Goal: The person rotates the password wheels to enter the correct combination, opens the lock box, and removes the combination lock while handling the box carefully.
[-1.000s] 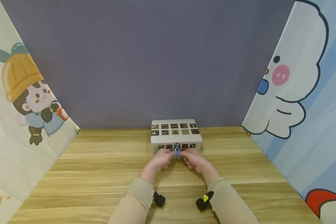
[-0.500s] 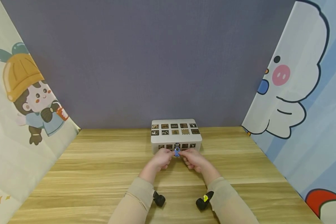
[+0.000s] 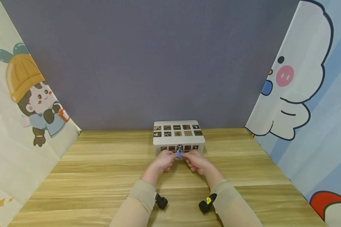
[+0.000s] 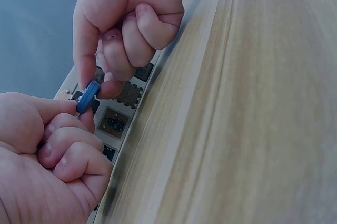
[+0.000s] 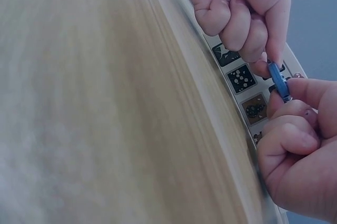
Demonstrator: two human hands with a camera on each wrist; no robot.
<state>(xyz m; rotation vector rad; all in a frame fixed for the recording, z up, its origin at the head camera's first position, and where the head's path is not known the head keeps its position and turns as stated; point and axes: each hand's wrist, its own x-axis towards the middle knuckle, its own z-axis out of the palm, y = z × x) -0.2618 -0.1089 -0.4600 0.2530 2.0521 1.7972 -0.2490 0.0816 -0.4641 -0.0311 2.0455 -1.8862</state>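
A small blue padlock hangs at the metal clasp on the front of a white box. Thumb and finger of my left hand pinch the padlock's left side, while those of my right hand pinch its right side. Both wrist views show the blue padlock edge-on between the fingertips, with the other fingers of each hand curled in. Whether its shackle is locked cannot be made out. The box lid is down, and dark square pictures decorate its top and front.
The box stands at the back of a wood-grain table, close to a grey-purple panel. Cartoon-printed sheets border the table on both sides. A black wrist camera sits at each sleeve cuff.
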